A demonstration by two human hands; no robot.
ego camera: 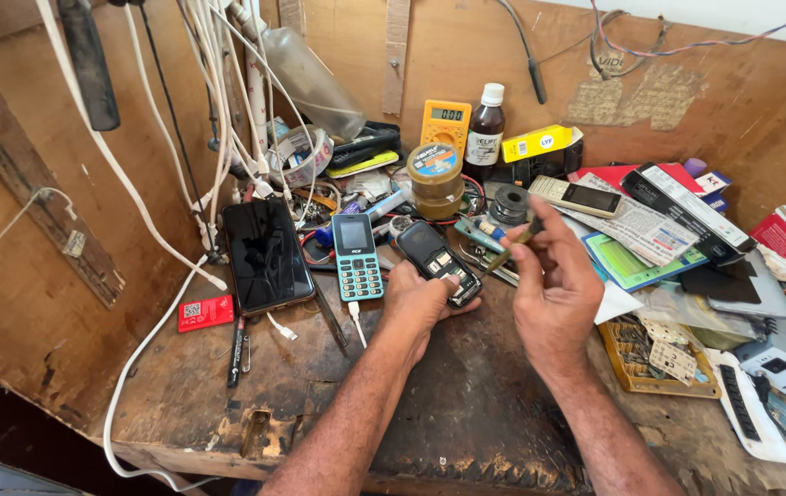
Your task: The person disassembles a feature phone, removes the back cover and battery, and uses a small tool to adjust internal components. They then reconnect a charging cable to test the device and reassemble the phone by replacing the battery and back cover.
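The opened black phone (439, 264), back cover off, lies at the middle of the scarred wooden bench (466, 413), clamped in your left hand (416, 303). Your right hand (554, 285) pinches a slim screwdriver (506, 246), tip just beside the phone's bare metal contacts. A slip could gouge them; the glossy smartphone (264, 255) and teal keypad phone (357, 257) lie near.
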